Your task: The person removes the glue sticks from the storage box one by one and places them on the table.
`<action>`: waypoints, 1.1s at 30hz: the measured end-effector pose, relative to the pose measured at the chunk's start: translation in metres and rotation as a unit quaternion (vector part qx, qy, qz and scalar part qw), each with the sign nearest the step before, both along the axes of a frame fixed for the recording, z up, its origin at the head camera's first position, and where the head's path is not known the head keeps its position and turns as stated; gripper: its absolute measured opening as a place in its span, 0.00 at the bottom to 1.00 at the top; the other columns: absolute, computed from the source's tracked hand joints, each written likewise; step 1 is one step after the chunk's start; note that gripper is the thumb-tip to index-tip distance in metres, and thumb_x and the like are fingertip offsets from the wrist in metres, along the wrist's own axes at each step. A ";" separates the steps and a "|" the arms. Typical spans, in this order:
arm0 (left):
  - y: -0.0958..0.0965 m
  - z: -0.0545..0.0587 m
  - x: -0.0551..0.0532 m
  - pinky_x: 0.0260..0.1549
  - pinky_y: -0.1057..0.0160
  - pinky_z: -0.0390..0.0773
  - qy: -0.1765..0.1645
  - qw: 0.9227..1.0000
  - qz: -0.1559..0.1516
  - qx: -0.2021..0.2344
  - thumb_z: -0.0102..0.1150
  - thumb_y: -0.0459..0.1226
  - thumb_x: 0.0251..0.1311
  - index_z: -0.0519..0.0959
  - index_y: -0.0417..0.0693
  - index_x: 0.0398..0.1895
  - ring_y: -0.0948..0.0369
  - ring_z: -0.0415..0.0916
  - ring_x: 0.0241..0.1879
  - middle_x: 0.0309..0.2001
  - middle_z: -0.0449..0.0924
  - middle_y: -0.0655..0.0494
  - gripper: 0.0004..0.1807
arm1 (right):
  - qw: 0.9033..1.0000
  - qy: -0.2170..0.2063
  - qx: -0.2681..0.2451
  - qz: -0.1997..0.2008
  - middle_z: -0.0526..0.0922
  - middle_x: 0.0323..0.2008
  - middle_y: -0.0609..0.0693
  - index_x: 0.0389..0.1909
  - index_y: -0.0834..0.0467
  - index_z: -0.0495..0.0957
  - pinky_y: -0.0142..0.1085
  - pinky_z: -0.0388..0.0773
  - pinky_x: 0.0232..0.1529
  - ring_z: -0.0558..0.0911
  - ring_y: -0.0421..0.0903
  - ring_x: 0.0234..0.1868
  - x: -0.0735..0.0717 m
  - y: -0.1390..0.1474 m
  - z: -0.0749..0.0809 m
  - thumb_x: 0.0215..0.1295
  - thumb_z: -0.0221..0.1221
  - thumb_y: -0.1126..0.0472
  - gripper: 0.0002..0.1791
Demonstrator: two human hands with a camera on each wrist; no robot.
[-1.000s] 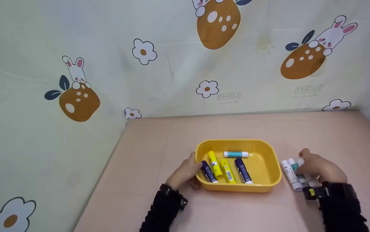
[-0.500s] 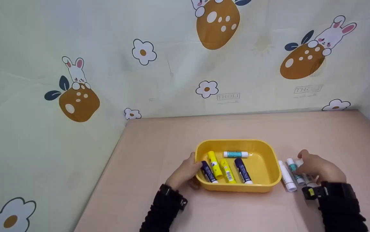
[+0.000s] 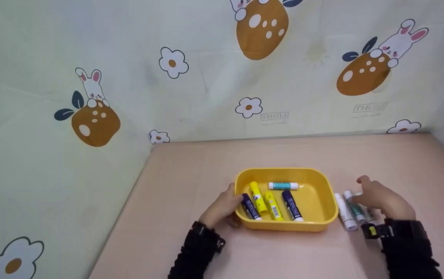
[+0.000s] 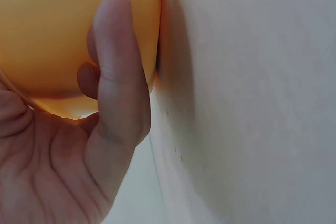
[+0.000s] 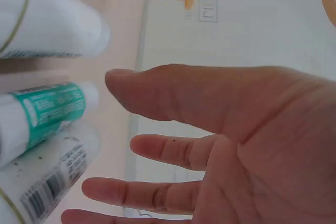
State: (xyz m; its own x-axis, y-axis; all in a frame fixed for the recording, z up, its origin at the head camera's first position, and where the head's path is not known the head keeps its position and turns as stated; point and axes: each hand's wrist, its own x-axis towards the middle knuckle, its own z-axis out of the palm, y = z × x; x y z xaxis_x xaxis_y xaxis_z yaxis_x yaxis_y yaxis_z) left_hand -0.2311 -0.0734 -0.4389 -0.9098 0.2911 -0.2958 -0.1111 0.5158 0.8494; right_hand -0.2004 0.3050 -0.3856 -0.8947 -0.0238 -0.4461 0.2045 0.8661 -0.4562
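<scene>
My left hand [image 3: 222, 205] grips the left end of a yellow plastic tray [image 3: 283, 226], thumb at the rim; the left wrist view shows its fingers against the wall [image 4: 47, 40]. Inside lie two dark purple glue sticks [image 3: 292, 205], two yellow ones [image 3: 273, 206] and a small teal-and-white one [image 3: 283, 186]. To the right of the tray, my right hand [image 3: 386, 201] is over a group of glue sticks: a white one [image 3: 345, 213], a teal-labelled one [image 5: 52, 111] and a white one with a barcode [image 5: 52, 174]. Its thumb and fingers are spread, holding nothing.
The tray stands on a pale pink tabletop [image 3: 183, 170]. Behind it and at the left rise wall sheets [image 3: 206, 93] printed with rabbits and flowers. Both wrists carry black straps [image 3: 403, 232].
The white and teal-labelled glue sticks have shifted left, the white one now right beside the tray. My right hand has drawn slightly left. The left hand and tray stay put.
</scene>
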 end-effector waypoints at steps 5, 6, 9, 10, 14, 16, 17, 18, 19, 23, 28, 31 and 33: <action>0.000 0.000 0.000 0.13 0.56 0.80 0.002 1.000 -0.001 0.002 0.40 0.39 0.64 0.55 0.44 0.62 0.55 0.77 0.13 0.29 0.79 0.44 0.24 | 0.997 0.068 0.032 0.017 0.56 0.57 0.80 0.64 0.72 0.49 0.64 0.68 0.51 0.68 0.69 0.50 0.002 -0.014 0.007 0.63 0.54 0.49 0.41; 0.000 -0.001 0.000 0.14 0.56 0.80 0.001 1.000 -0.002 0.002 0.40 0.39 0.64 0.55 0.44 0.62 0.55 0.77 0.13 0.29 0.79 0.44 0.24 | 0.996 0.082 0.036 0.021 0.57 0.56 0.80 0.64 0.72 0.50 0.64 0.68 0.51 0.69 0.69 0.50 0.002 -0.018 0.008 0.63 0.54 0.49 0.40; 0.000 -0.001 0.000 0.13 0.56 0.80 0.002 1.000 -0.002 0.004 0.40 0.39 0.65 0.55 0.44 0.63 0.55 0.77 0.13 0.29 0.78 0.44 0.24 | 0.991 0.122 0.036 0.031 0.64 0.53 0.76 0.62 0.70 0.55 0.61 0.72 0.47 0.72 0.66 0.47 0.004 -0.032 0.012 0.64 0.54 0.51 0.36; -0.001 -0.001 0.000 0.13 0.56 0.80 0.001 1.000 -0.002 0.005 0.40 0.39 0.65 0.55 0.44 0.63 0.54 0.77 0.13 0.29 0.78 0.44 0.24 | 0.990 0.134 0.033 0.035 0.66 0.52 0.75 0.62 0.70 0.57 0.59 0.74 0.46 0.73 0.65 0.46 0.005 -0.037 0.013 0.64 0.55 0.51 0.34; 0.000 -0.001 0.001 0.13 0.55 0.80 0.003 1.000 -0.003 0.009 0.41 0.39 0.66 0.55 0.44 0.63 0.54 0.78 0.14 0.30 0.78 0.44 0.24 | 0.984 0.170 0.013 0.050 0.72 0.45 0.69 0.59 0.68 0.62 0.49 0.79 0.39 0.75 0.57 0.38 0.007 -0.057 0.016 0.64 0.55 0.55 0.28; 0.000 -0.001 0.000 0.14 0.55 0.80 0.001 1.000 -0.001 0.008 0.41 0.39 0.66 0.55 0.45 0.63 0.54 0.78 0.15 0.30 0.78 0.44 0.24 | 0.982 0.178 0.001 0.059 0.73 0.43 0.65 0.57 0.67 0.64 0.44 0.79 0.37 0.74 0.53 0.36 0.007 -0.066 0.016 0.64 0.55 0.57 0.25; 0.000 0.000 0.000 0.14 0.55 0.80 0.000 1.000 0.000 0.008 0.41 0.40 0.66 0.55 0.45 0.63 0.54 0.78 0.15 0.30 0.78 0.44 0.24 | 0.981 0.182 -0.005 0.065 0.74 0.41 0.63 0.56 0.67 0.65 0.41 0.78 0.36 0.73 0.52 0.35 0.007 -0.071 0.016 0.64 0.55 0.58 0.24; 0.000 0.000 0.000 0.14 0.55 0.80 -0.002 1.000 0.000 0.008 0.41 0.40 0.66 0.55 0.45 0.64 0.54 0.78 0.15 0.30 0.78 0.44 0.24 | 0.980 0.185 -0.010 0.070 0.74 0.40 0.61 0.55 0.67 0.66 0.40 0.77 0.35 0.73 0.50 0.35 0.007 -0.075 0.015 0.64 0.56 0.59 0.23; 0.000 0.000 0.000 0.14 0.55 0.80 -0.004 1.000 0.002 0.007 0.41 0.40 0.66 0.54 0.45 0.64 0.54 0.78 0.15 0.30 0.79 0.44 0.24 | 0.979 0.187 -0.015 0.076 0.74 0.38 0.60 0.55 0.67 0.67 0.38 0.76 0.34 0.73 0.49 0.34 0.007 -0.080 0.014 0.63 0.56 0.59 0.22; 0.000 0.000 0.000 0.15 0.55 0.80 -0.007 1.000 0.003 0.007 0.41 0.40 0.66 0.54 0.46 0.64 0.54 0.78 0.15 0.30 0.79 0.44 0.24 | 0.976 0.188 -0.032 0.100 0.74 0.36 0.55 0.52 0.65 0.70 0.35 0.73 0.32 0.72 0.47 0.32 0.005 -0.095 0.005 0.62 0.57 0.62 0.19; 0.000 0.000 0.000 0.14 0.56 0.80 -0.006 1.000 0.002 0.006 0.41 0.40 0.67 0.54 0.45 0.64 0.54 0.78 0.15 0.29 0.79 0.44 0.24 | 0.979 0.163 -0.028 0.122 0.74 0.37 0.55 0.51 0.62 0.70 0.39 0.73 0.35 0.72 0.48 0.34 0.003 -0.107 -0.012 0.60 0.58 0.63 0.18; 0.000 0.001 0.001 0.15 0.56 0.80 -0.006 1.000 0.004 0.006 0.41 0.40 0.67 0.54 0.45 0.65 0.54 0.78 0.15 0.29 0.79 0.44 0.24 | 0.980 0.151 -0.024 0.127 0.75 0.40 0.56 0.51 0.61 0.71 0.40 0.73 0.38 0.72 0.48 0.36 0.001 -0.110 -0.022 0.58 0.58 0.63 0.19; 0.001 0.001 0.001 0.14 0.56 0.80 -0.007 1.000 0.005 0.005 0.41 0.40 0.67 0.54 0.45 0.65 0.55 0.78 0.15 0.29 0.79 0.44 0.24 | 0.980 0.149 -0.024 0.127 0.75 0.44 0.58 0.52 0.62 0.70 0.41 0.74 0.40 0.73 0.48 0.38 0.000 -0.111 -0.027 0.57 0.58 0.63 0.21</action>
State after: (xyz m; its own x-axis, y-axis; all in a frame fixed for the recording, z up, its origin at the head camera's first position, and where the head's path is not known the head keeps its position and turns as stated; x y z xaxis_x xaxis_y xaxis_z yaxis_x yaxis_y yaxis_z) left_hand -0.2303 -0.0729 -0.4377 -0.9083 0.2857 -0.3057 -0.1278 0.5061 0.8529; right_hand -0.2006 0.1940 -0.4124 -0.9473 -0.2779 -0.1595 -0.1638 0.8478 -0.5044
